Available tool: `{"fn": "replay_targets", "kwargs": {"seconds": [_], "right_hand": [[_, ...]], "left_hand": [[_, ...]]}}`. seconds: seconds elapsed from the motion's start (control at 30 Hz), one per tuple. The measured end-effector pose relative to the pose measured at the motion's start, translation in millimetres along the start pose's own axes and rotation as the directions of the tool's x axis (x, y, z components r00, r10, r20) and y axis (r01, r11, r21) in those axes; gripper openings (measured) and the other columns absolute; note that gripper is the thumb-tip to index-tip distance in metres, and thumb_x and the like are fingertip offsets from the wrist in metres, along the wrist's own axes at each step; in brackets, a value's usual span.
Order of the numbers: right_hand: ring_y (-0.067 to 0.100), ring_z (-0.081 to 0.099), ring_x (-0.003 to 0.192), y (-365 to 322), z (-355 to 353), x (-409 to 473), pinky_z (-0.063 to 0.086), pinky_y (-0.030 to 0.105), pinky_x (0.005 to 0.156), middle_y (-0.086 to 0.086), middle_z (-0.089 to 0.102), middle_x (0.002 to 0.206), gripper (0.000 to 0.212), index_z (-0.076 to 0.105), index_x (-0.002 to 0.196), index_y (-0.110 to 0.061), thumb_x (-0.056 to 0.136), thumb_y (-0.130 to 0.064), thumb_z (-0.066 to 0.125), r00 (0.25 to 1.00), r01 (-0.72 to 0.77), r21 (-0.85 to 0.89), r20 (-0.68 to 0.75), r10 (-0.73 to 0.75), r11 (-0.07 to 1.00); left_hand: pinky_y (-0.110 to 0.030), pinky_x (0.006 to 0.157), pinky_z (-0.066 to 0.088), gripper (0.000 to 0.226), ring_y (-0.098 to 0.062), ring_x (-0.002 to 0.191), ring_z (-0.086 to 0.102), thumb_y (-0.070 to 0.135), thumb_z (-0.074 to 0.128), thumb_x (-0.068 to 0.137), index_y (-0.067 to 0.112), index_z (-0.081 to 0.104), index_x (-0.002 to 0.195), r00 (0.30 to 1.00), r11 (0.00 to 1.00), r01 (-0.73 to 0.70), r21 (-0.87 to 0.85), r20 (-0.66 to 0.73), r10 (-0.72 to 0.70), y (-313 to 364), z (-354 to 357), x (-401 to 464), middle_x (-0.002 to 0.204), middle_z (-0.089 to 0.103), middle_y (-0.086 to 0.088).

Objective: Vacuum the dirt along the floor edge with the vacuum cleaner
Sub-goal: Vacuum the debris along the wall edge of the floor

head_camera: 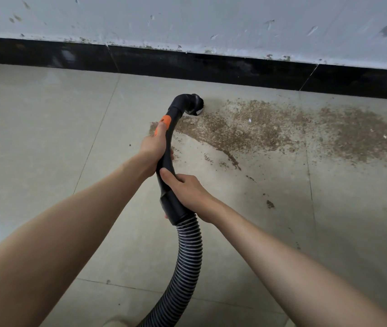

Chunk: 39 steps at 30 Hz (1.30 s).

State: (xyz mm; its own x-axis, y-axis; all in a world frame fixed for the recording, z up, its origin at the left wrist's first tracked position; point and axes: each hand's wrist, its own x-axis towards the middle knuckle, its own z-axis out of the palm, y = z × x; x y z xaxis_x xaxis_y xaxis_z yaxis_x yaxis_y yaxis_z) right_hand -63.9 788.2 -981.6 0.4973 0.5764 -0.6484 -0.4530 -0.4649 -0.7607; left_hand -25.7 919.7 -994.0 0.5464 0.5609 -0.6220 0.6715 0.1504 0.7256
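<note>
A black vacuum handle (167, 159) with an orange slider curves down to a round brush nozzle (195, 107) resting on the tiled floor at the left end of a brown dirt patch (270, 131). The dirt spreads rightward along the floor near the black skirting (187, 64). My left hand (153, 149) grips the upper handle, thumb on the orange slider. Lower down, my right hand (187, 192) grips the handle just above the ribbed hose (187, 256).
A scuffed white wall (187, 22) rises above the skirting. The beige floor tiles (46, 138) extend left of the nozzle. Small stray crumbs (269, 204) lie on the floor to the right of my right hand. The hose runs off the bottom edge.
</note>
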Motion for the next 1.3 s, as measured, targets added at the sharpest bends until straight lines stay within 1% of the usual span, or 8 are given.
{"fn": "replay_targets", "kwargs": {"seconds": [0.23,0.3,0.37,0.6,0.77,0.9,1.0,1.3], "right_hand": [[0.03,0.058,0.076,4.3,-31.6,-7.1,0.052,0.056,0.089,0.018,0.058,0.087,0.047,0.049,0.087,-0.009,0.095,-0.055,0.05,0.999,0.019,0.014,-0.03,-0.019,1.0],[0.029,0.061,0.067,7.8,-45.3,-9.2,0.056,0.051,0.073,0.019,0.06,0.084,0.047,0.05,0.088,-0.008,0.096,-0.054,0.05,0.999,0.025,0.051,-0.024,-0.024,0.998],[0.029,0.063,0.057,11.4,-59.4,-12.4,0.055,0.037,0.056,0.019,0.062,0.082,0.048,0.051,0.088,-0.006,0.097,-0.053,0.05,1.0,0.022,0.089,-0.012,-0.021,0.996],[0.027,0.063,0.053,19.1,-97.2,-16.3,0.054,0.032,0.054,0.018,0.065,0.08,0.049,0.056,0.09,-0.004,0.096,-0.052,0.051,0.996,0.021,0.127,-0.083,-0.01,0.992],[0.029,0.063,0.052,18.2,-122.0,-17.6,0.052,0.03,0.05,0.019,0.065,0.08,0.047,0.056,0.092,-0.005,0.096,-0.052,0.053,0.992,0.009,0.185,-0.125,0.015,0.983],[0.024,0.065,0.052,23.7,-128.9,-20.3,0.052,0.028,0.051,0.014,0.068,0.081,0.045,0.059,0.092,-0.009,0.096,-0.052,0.051,0.986,0.025,0.191,-0.169,0.008,0.981],[0.026,0.065,0.049,23.6,-127.1,-21.9,0.052,0.028,0.047,0.013,0.068,0.073,0.045,0.057,0.095,-0.006,0.097,-0.051,0.051,0.985,0.036,0.239,-0.173,0.006,0.97],[0.028,0.063,0.05,-6.8,-94.3,5.3,0.051,0.029,0.045,0.02,0.062,0.077,0.049,0.053,0.092,-0.002,0.097,-0.051,0.052,0.999,0.013,0.155,-0.031,-0.009,0.988]], "left_hand": [[-0.028,0.054,0.047,0.06,-0.02,0.051,0.057,0.058,0.038,0.093,0.003,0.058,0.101,1.0,1.0,-0.015,0.007,0.021,0.015,11.1,32.7,-6.2,0.063,0.06,-0.008],[-0.028,0.053,0.047,0.061,-0.02,0.052,0.057,0.058,0.037,0.093,0.002,0.059,0.102,0.999,1.0,-0.012,0.021,0.031,0.012,14.2,45.2,-7.9,0.063,0.06,-0.007],[-0.029,0.055,0.048,0.063,-0.02,0.055,0.058,0.059,0.037,0.093,0.002,0.059,0.104,0.999,0.999,-0.011,0.03,0.039,0.01,16.6,58.8,-9.6,0.065,0.061,-0.007],[-0.036,0.072,0.052,0.072,-0.026,0.078,0.06,0.063,0.035,0.092,0.0,0.056,0.117,0.995,0.995,-0.041,0.085,0.098,0.033,31.3,104.1,-10.2,0.095,0.063,-0.013],[-0.035,0.069,0.049,0.07,-0.025,0.075,0.057,0.062,0.035,0.093,0.0,0.056,0.116,0.987,0.992,-0.075,0.1,0.146,0.06,42.9,132.4,-8.6,0.091,0.06,-0.011],[-0.041,0.085,0.053,0.073,-0.028,0.081,0.061,0.064,0.035,0.092,-0.001,0.057,0.116,0.981,0.988,-0.089,0.126,0.185,0.065,44.4,147.5,-6.7,0.1,0.065,-0.016],[-0.043,0.087,0.053,0.074,-0.028,0.082,0.061,0.065,0.035,0.091,-0.001,0.057,0.117,0.975,0.984,-0.106,0.143,0.207,0.075,45.1,150.1,-4.4,0.103,0.065,-0.017],[-0.039,0.081,0.052,0.077,-0.028,0.081,0.057,0.068,0.04,0.088,-0.001,0.055,0.121,0.994,0.997,-0.058,0.052,0.096,0.052,45.7,86.4,20.4,0.096,0.06,-0.012]]}}
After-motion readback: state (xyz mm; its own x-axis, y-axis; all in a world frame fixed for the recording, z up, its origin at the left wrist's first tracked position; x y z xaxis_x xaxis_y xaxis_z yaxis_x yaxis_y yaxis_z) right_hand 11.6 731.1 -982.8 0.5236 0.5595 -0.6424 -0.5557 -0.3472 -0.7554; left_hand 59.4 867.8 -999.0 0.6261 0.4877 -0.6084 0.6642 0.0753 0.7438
